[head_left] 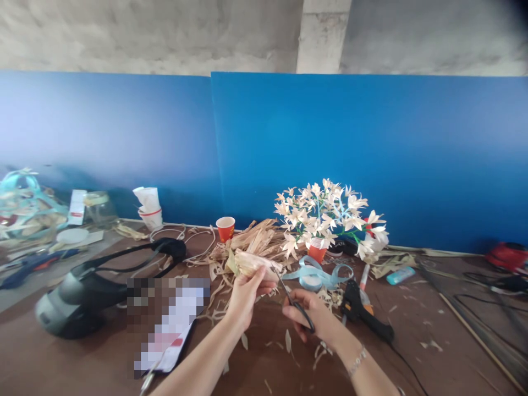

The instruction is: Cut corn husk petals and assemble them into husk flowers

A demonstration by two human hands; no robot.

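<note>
My left hand (246, 294) is closed around a pale corn husk (253, 265), raised a little over the brown table. In my right hand (307, 314) is a pair of scissors (295, 302), fingers through the black handles. The blades point up and left at the husk's right end; I cannot tell whether they touch it. Behind the hands lies a heap of dried husks (259, 236). To its right, a bunch of cream husk flowers (322, 214) stands in a red paper cup (317, 252). A light blue ribbon (311, 278) lies just beyond my right hand.
A black glue gun (363, 313) with its cord lies to the right, near a turquoise packet (400, 275). An orange paper cup (225, 229) stands behind. At left are a black headset (78, 300) and a blurred-out flat item (175, 324). Husk scraps litter the table.
</note>
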